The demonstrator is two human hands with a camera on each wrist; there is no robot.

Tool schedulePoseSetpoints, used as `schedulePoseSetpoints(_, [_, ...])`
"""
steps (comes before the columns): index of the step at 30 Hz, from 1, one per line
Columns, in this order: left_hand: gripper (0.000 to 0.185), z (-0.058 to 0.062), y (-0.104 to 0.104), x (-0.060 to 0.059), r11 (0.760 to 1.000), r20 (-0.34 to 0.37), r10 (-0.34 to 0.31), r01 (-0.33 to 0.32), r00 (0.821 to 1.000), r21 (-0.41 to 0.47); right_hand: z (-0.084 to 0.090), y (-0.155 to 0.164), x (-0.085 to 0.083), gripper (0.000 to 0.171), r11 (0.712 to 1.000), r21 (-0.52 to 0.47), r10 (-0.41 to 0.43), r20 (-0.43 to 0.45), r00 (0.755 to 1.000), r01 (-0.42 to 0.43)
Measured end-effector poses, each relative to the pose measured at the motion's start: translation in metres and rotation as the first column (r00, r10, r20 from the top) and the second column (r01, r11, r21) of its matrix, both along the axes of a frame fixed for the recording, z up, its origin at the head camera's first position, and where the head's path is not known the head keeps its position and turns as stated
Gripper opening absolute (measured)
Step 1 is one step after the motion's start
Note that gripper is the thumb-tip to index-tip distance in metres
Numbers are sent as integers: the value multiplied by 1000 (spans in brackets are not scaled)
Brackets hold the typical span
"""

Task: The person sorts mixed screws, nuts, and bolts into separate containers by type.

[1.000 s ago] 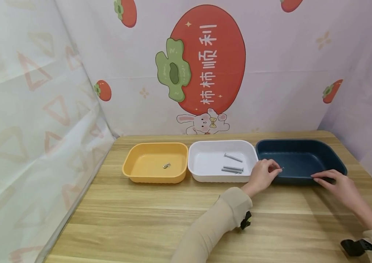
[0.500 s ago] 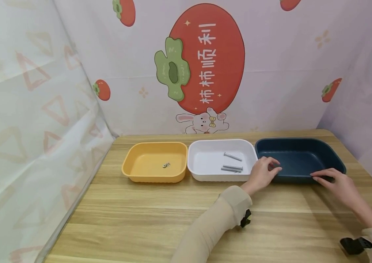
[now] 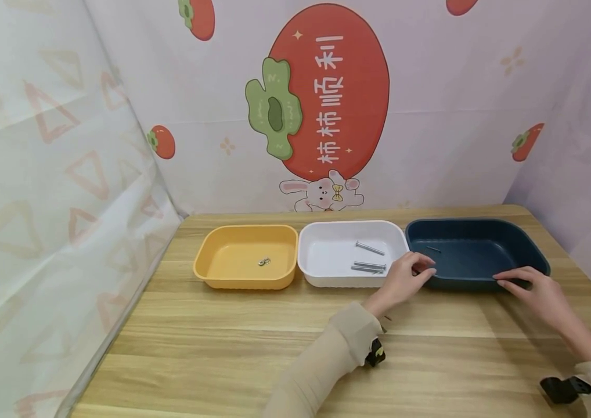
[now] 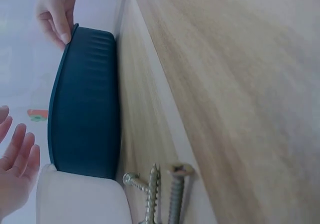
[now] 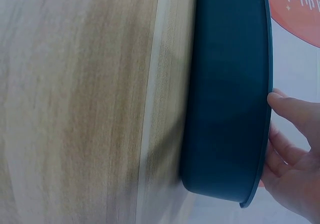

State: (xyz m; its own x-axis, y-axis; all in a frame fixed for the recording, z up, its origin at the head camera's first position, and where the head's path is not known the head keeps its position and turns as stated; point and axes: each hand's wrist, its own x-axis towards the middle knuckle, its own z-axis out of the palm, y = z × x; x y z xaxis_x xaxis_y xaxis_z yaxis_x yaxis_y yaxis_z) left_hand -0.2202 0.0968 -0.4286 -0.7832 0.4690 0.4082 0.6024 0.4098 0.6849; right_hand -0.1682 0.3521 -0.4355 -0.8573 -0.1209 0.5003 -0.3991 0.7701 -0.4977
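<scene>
Small dark screw [image 3: 433, 249] lies flat on the floor of the dark blue plastic tray [image 3: 536, 259], long axis running left-right, slightly slanted. Left hand [image 3: 404, 278] is just beside the tray's near-left corner, fingers loose, holding nothing. Right hand [image 3: 533, 288] rests fingertips on the tray's near rim.

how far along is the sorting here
Partly done: three long bolts lie in the white tray, small nuts in the yellow tray, one thin screw in the blue tray. The left hand hangs open; the right hand touches the blue rim. Three screws wait on the table.
</scene>
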Motion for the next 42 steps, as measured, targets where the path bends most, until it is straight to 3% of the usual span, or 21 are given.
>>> schedulePoseSetpoints(6, [18, 1, -12, 2, 998, 102, -64, 67, 993, -20, -13, 8, -6, 15, 1000, 4, -28, -5, 1000, 28])
schedulePoseSetpoints(10, [18, 3, -19, 3, 994, 149, -97, 102, 984, -25, -8, 5, -3, 12, 1000, 2, -15, -7, 1000, 15])
schedulePoseSetpoints(15, [17, 4, -26, 5, 990, 149, -134, 139, 980, -19, 1, -1, 2, 8, 1000, 4, 9, -3, 1000, -9])
schedulePoseSetpoints(27, [18, 12, -46, 15, 974, 140, -198, 211, 970, -82, -1, -1, 1, 7, 1000, -19, 5, -5, 1000, -5])
schedulePoseSetpoints(35, [18, 8, -63, 17, 966, 160, -205, 226, 966, -128, -3, 0, 1, 8, 1000, -10, -5, -2, 1000, 5])
schedulePoseSetpoints(42, [18, 4, -74, 18, 947, 216, -230, 269, 949, -175, -5, 2, -1, 6, 1000, -23, -2, 6, 1000, 2])
